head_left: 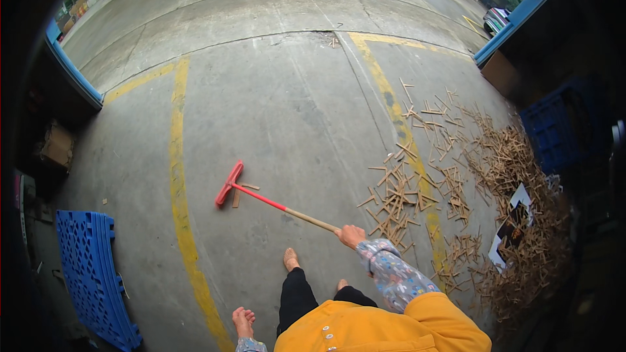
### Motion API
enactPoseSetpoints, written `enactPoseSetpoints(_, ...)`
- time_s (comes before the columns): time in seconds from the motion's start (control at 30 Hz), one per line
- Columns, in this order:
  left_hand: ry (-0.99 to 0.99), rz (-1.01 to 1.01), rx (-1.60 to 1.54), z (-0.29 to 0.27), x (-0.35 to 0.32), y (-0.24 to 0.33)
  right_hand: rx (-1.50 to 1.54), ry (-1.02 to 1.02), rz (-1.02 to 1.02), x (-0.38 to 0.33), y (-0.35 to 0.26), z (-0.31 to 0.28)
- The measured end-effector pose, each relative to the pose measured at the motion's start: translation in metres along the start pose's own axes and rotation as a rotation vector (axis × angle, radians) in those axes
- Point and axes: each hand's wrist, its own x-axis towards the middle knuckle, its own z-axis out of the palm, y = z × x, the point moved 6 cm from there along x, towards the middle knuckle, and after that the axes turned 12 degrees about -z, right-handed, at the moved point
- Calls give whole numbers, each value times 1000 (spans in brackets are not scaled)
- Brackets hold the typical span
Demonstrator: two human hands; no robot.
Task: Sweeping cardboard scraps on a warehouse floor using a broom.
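My right hand (351, 236) is closed around the wooden end of the handle of a red push broom (229, 184). The broom reaches out to the left, its head resting on the concrete floor. Beside the head lie a couple of brown cardboard strips (236, 198), partly covered by the broom. My left hand (244, 321) hangs low at my side, fingers loosely apart and holding nothing. On the right, many thin brown cardboard strips (394, 199) are scattered, thickening into a large pile (515, 163).
A stack of blue plastic pallets (88, 267) stands at the left, with a cardboard box (57, 145) farther back. A black and white printed sheet (510, 228) lies on the pile. Yellow lines (177, 156) mark the floor. Blue door posts (512, 23) flank the opening to a paved yard.
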Motion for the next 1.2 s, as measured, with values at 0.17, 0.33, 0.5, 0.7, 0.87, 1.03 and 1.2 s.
enactPoseSetpoints(0.17, 17, -201, 185, 36, 43, 27, -115, -110, 316, -136, 170, -36)
enactPoseSetpoints(0.33, -166, -134, 408, 131, 70, 81, -152, -55, 798, -324, 273, -86)
enactPoseSetpoints(0.5, -302, 28, 529, 251, 67, 155, -63, 274, 1055, -389, 275, -60)
enactPoseSetpoints(0.7, -398, 141, 660, 362, 26, 196, 626, 660, 1293, -381, 256, 135)
enactPoseSetpoints(0.87, -419, 152, 875, 414, 12, 205, 1404, 696, 1186, -289, 143, 140)
enactPoseSetpoints(1.03, -518, 137, 1167, 497, 14, 214, 1409, 591, 1306, -286, 66, 164)
enactPoseSetpoints(1.2, -652, 158, 1397, 586, 9, 235, 987, 518, 1205, -284, -67, 308)
